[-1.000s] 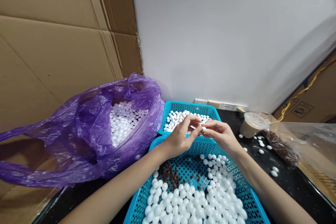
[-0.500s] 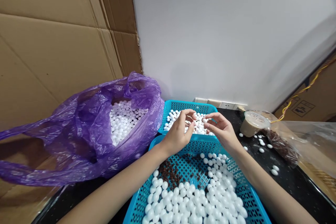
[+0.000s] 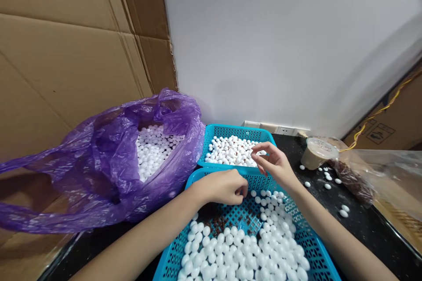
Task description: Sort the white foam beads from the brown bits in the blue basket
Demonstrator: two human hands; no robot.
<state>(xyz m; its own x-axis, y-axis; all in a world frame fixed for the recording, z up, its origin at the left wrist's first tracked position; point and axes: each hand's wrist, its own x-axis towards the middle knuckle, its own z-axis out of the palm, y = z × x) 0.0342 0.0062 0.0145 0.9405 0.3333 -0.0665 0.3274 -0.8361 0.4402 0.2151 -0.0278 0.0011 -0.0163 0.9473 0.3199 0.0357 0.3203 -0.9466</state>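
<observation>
balls (image 3: 227, 252), white, fill near side of front basket (image 3: 316, 255); brown bits (image 3: 219, 225) beyond. left hand (image 3: 229, 187) curled above bits, contents hidden, cannot tell. right hand (image 3: 270, 161) by rear basket (image 3: 235, 131), fingers loosely parted. purple bag (image 3: 112, 153) leftward, more balls inside.

Near basket (image 3: 173, 248): turquoise perforated plastic, upright, open-topped. Smooth white balls (image 3: 231, 254) crowd its front and right side. Dark brown bits (image 3: 217, 224) scattered on latticed floor toward back left. Far basket (image 3: 235, 132): also turquoise, perforated, upright, just behind near one; white pieces (image 3: 231, 149) spread inside, reddish-brown specks among them.
</observation>
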